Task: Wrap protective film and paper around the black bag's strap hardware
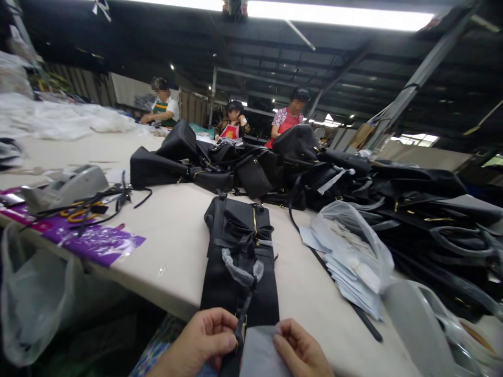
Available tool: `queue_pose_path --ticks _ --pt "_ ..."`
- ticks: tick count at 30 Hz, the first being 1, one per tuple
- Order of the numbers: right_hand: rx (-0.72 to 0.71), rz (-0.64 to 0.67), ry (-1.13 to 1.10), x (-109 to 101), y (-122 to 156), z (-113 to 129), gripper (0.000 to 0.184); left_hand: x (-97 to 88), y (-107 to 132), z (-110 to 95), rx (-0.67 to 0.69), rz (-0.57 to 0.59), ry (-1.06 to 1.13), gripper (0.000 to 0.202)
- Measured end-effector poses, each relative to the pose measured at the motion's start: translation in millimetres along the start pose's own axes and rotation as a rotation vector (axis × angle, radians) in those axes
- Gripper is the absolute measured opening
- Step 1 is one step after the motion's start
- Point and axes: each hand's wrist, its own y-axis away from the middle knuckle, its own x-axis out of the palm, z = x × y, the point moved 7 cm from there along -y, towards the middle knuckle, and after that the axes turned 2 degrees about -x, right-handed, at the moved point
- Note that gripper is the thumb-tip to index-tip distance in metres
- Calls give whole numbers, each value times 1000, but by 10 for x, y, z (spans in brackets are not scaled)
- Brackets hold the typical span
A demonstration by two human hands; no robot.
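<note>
Left hand (pixel 201 341) pinches the black strap (pixel 244 310). Right hand (pixel 303 352) grips a grey sheet (pixel 258 357), thumb on top. The black bag (pixel 236 277) lies just ahead, overhanging the near edge of the pale table (pixel 176 235). Beyond it is a bag pile (pixel 275 167) in a dim workshop. My wrists are cut off. A paper pouch (pixel 353 251) crowds the right; the left is open.

Left of my fingers (pixel 220 335) the pale flat table top (pixel 173 235) is free; to the right, a clear plastic bag of white paper cards (pixel 353 251) blocks.
</note>
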Motion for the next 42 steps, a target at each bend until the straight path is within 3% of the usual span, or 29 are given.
queue_pose_path --ticks 4,8,21,29,34,37,40,42 --pt "-86 -96 97 201 -28 -82 41 -55 -23 -16 63 -66 -78 26" --pt "-70 -146 147 203 -35 -98 42 -74 -12 -80 113 -116 -159 27" --pt "99 0 -391 559 -160 -39 39 -37 -121 201 174 -172 -340 37" --pt "28 9 -370 611 -173 -136 76 -99 34 154 265 -253 -496 30" --pt "42 -3 -418 570 -212 -200 80 -273 184 -77 416 -457 -564 22" --pt "62 -5 -475 507 -216 -81 82 -277 101 -64 337 -373 -449 38" --pt "121 8 -491 370 -225 91 90 -204 -21 30 185 -212 -173 62" --pt "166 37 -483 274 -236 205 100 -173 -50 54 124 -173 4 67"
